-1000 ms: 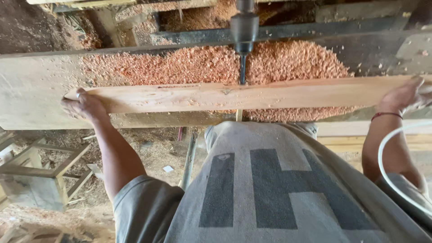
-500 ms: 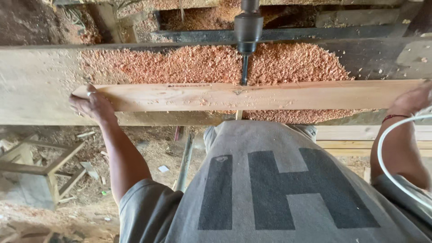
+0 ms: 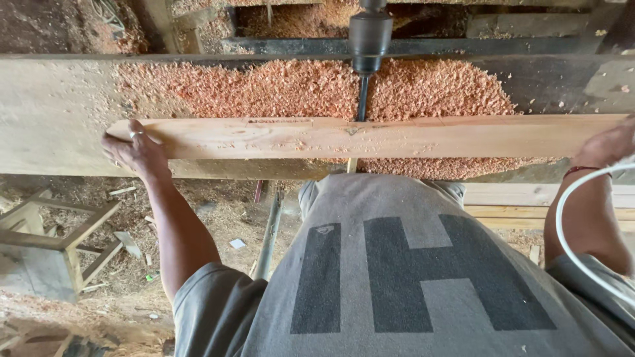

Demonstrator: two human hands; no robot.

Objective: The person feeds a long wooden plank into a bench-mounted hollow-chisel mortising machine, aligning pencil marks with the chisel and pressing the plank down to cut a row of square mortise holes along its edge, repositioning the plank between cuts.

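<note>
Head view: one long pale plank [image 3: 370, 137] lying flat and crosswise on the machine table [image 3: 46, 112], just this side of the shavings heap. One small pencilled mark on plank face right under the bit. One drill bit [image 3: 362, 98], vertical, tip at the far edge of the plank near mid-length; contact with wood not resolvable. One dark chuck [image 3: 370, 36] above it.

Left hand [image 3: 137, 151] at plank's left end, fingers curled over the end and near edge, gripping it; one ring visible on a finger. Right hand [image 3: 608, 142] at plank's right end, resting on the top face, mostly cut off by frame edge; finger state cannot be told. One red band [image 3: 582, 170] on the right wrist.

One heap of reddish wood shavings [image 3: 297, 86] covering table behind and under the plank. One white cable [image 3: 569, 231] looping past the right forearm. One grey shirt with dark block shapes filling the lower frame. One wooden stool frame [image 3: 46, 238] on the littered floor lower left. One grey pipe [image 3: 270, 231] leaning below the table edge.
</note>
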